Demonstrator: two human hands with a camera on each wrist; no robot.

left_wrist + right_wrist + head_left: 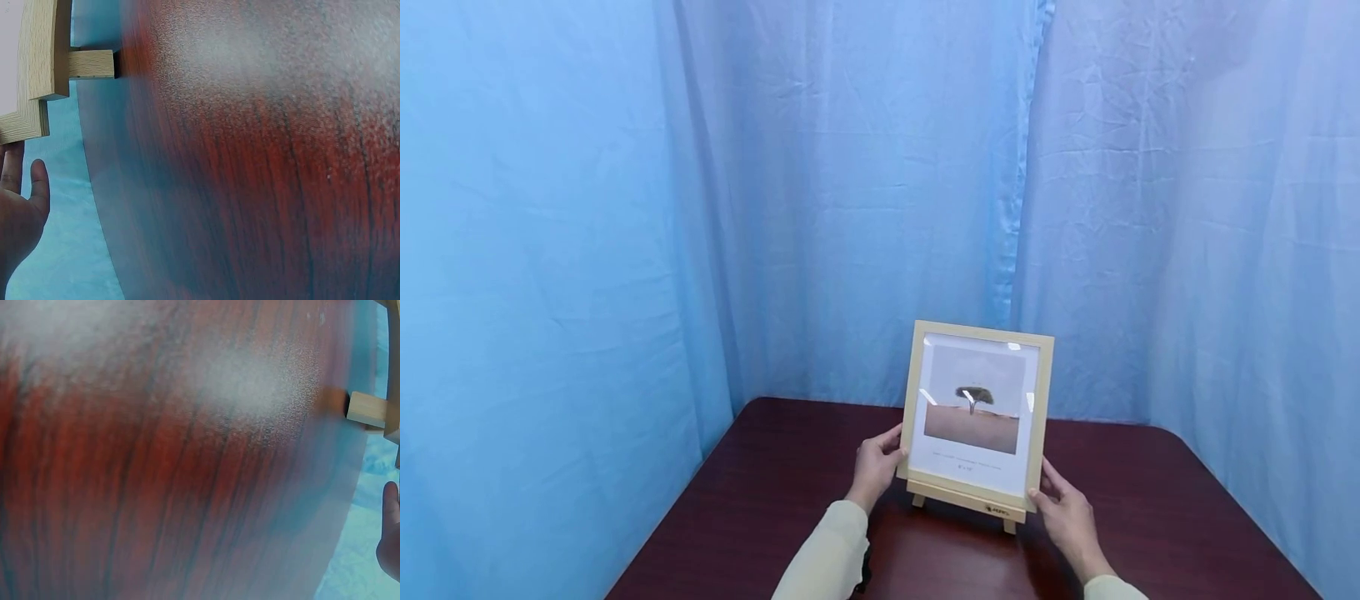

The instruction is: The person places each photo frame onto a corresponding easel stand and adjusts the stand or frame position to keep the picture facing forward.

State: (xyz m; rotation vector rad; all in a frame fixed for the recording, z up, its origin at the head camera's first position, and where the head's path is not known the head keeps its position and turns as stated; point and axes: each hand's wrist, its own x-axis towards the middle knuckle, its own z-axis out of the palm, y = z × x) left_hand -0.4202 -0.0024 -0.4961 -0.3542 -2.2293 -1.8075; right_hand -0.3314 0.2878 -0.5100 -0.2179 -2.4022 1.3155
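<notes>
A pale wooden picture frame with a print of a tree stands leaning back on a small wooden easel. My left hand touches the frame's left side low down. In the left wrist view, its extended fingers meet the frame edge, while the thumb stands apart from it. At the lower right corner, my right hand lies against the frame, its thumb overlapping the corner in the head view. The right wrist view shows only that thumb and part of the palm; the other fingers are out of frame.
The easel stands on a dark red-brown, glossy wooden table with rounded far corners. Blue curtains hang behind the table and along both sides. Light reflects off the tabletop and the frame's glass.
</notes>
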